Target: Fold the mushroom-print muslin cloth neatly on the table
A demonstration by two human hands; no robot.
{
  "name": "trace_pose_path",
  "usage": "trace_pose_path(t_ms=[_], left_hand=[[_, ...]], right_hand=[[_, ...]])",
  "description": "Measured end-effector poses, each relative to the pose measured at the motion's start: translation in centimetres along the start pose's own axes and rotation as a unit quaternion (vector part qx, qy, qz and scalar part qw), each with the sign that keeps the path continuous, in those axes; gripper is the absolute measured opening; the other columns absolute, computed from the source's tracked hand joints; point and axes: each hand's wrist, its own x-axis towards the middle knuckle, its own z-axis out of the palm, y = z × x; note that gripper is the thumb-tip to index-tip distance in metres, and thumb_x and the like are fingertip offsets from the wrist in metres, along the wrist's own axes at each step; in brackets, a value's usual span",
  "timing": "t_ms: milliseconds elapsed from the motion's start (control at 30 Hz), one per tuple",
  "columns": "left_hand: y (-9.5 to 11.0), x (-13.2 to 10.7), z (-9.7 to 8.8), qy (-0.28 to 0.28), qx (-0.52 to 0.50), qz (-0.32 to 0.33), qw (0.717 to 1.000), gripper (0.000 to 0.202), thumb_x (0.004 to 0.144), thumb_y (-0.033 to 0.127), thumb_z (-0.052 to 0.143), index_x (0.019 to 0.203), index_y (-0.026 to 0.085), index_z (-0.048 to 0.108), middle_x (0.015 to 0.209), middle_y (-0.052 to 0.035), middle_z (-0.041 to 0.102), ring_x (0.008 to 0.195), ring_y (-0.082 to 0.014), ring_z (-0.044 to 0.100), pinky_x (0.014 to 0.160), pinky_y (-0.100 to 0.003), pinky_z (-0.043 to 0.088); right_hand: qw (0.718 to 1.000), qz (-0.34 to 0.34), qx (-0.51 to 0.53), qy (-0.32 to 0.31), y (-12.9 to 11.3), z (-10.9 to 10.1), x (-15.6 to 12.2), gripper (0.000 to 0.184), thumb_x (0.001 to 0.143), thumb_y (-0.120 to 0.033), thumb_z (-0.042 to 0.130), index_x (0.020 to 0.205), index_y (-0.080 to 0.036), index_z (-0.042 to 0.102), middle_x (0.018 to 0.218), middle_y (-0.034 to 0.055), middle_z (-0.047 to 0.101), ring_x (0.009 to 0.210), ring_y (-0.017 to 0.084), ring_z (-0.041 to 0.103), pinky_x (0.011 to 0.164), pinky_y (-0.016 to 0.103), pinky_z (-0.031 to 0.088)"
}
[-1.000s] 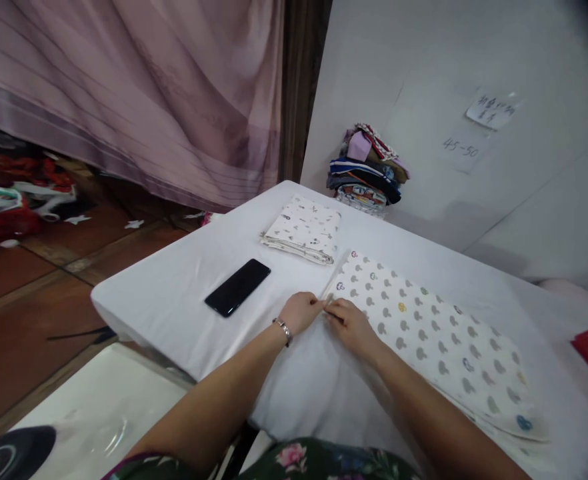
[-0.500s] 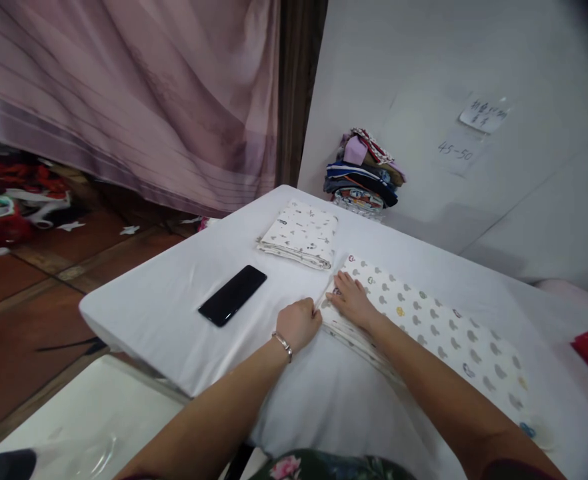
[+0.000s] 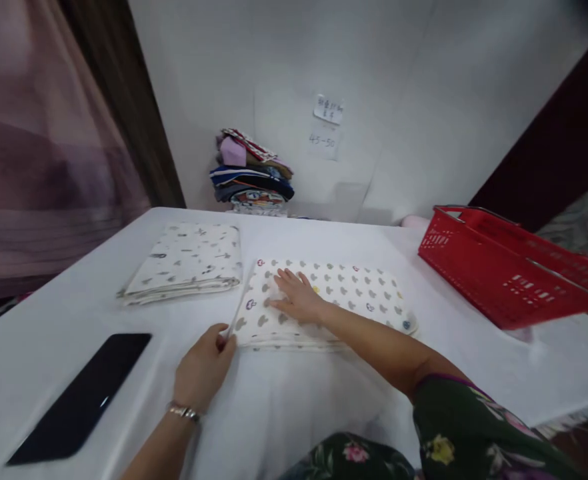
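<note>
A folded white cloth (image 3: 344, 290) with grey and a few coloured motifs lies lengthwise before me on the white-covered table. Spread flat on its top, left of the middle, is my right hand (image 3: 299, 298), open and holding nothing. My left hand (image 3: 205, 367), with a bracelet at the wrist, is curled at the cloth's near left corner, thumb and fingers closed on the edge; the fingertips are partly hidden. Beyond that hand, to the left, rests a second folded white cloth (image 3: 191, 257) with small dark prints.
A black phone (image 3: 81, 400) lies at the front left of the table (image 3: 284, 413). At the right stands a red basket (image 3: 504, 267). Against the wall rises a pile of folded fabrics (image 3: 254, 177), with paper notes (image 3: 328, 110) to its right. A pink curtain (image 3: 49, 153) hangs at left.
My view has turned to the right, bringing the red basket more fully into sight. The right hand has slid farther onto the cloth, fingers spread. The left hand stays at the corner.
</note>
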Motion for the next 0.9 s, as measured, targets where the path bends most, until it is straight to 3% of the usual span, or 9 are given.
trace_pose_path(t_ms=[133,233,333,433,567,633,767,900], left_hand=[[1.2,-0.1,-0.7,0.056,0.017,0.046,0.997,0.041,0.081,0.045,0.036,0.11,0.021,0.052,0.106,-0.0053,0.062,0.085,-0.0208,0.061,0.07,-0.031,0.046],[4.0,0.4,-0.9,0.109,0.049,0.174,0.978,0.045,0.083,0.046,0.034,0.114,0.019,0.053,0.121,-0.0079,0.056,0.106,-0.0244,0.054,0.088,-0.035,0.043],[6.4,2.0,0.3,0.099,0.109,0.284,0.948,0.05,0.084,0.046,0.034,0.122,0.017,0.051,0.137,-0.0089,0.044,0.129,-0.0265,0.034,0.106,-0.04,0.027],[6.8,4.0,2.3,0.041,0.183,0.257,0.948,0.063,0.082,0.052,0.035,0.131,0.013,0.044,0.144,-0.0121,0.033,0.136,-0.0296,0.018,0.109,-0.047,0.018],[5.3,5.3,3.9,-0.02,0.198,0.198,0.96,0.074,0.081,0.061,0.028,0.138,0.015,0.035,0.149,-0.0095,0.022,0.138,-0.0281,0.014,0.108,-0.048,0.018],[4.9,5.4,4.0,-0.027,0.196,0.196,0.961,0.075,0.081,0.063,0.027,0.14,0.016,0.032,0.15,-0.008,0.02,0.138,-0.0271,0.012,0.109,-0.048,0.017],[5.0,5.3,3.6,-0.051,0.201,0.175,0.963,0.076,0.081,0.062,0.028,0.142,0.018,0.027,0.151,-0.0059,0.014,0.139,-0.0257,0.008,0.109,-0.049,0.016],[7.3,6.3,2.5,-0.096,0.205,0.145,0.963,0.066,0.083,0.058,0.029,0.138,0.022,0.035,0.15,-0.0072,0.019,0.138,-0.0298,0.014,0.105,-0.058,0.018]], right_hand=[[0.992,0.114,-0.04,0.03,3.4,-1.3,-4.7,0.073,0.088,-0.058,0.029,0.144,-0.013,0.019,0.151,0.0112,0.007,0.139,0.024,0.0,0.11,0.047,0.0],[0.982,0.173,-0.055,0.044,5.1,-1.4,-6.0,0.071,0.087,-0.053,0.032,0.143,-0.01,0.021,0.151,0.0127,0.009,0.139,0.024,0.001,0.109,0.047,0.001],[0.977,0.196,-0.064,0.059,6.8,-1.7,-6.5,0.072,0.087,-0.053,0.032,0.143,-0.011,0.02,0.151,0.012,0.008,0.139,0.024,0.001,0.109,0.048,0.003],[0.963,0.242,-0.092,0.08,9.9,-2.3,-8.4,0.07,0.087,-0.053,0.031,0.143,-0.01,0.021,0.151,0.0122,0.01,0.139,0.024,0.003,0.109,0.045,0.003],[0.917,0.363,-0.13,0.096,14.9,-2.5,-13.0,0.071,0.088,-0.056,0.028,0.141,-0.008,0.025,0.149,0.0147,0.016,0.138,0.026,0.007,0.109,0.046,0.003],[0.909,0.385,-0.129,0.094,16.5,-2.3,-14.7,0.073,0.086,-0.06,0.027,0.14,-0.01,0.028,0.149,0.014,0.018,0.137,0.026,0.01,0.109,0.045,0.004],[0.913,0.383,-0.111,0.091,17.5,-2.5,-15.2,0.07,0.087,-0.06,0.026,0.139,-0.013,0.03,0.149,0.0128,0.02,0.137,0.026,0.013,0.108,0.045,0.008],[0.913,0.376,-0.12,0.103,18.4,-3.9,-14.2,0.071,0.089,-0.057,0.023,0.142,-0.009,0.024,0.15,0.0137,0.012,0.138,0.026,0.007,0.108,0.046,0.007]])
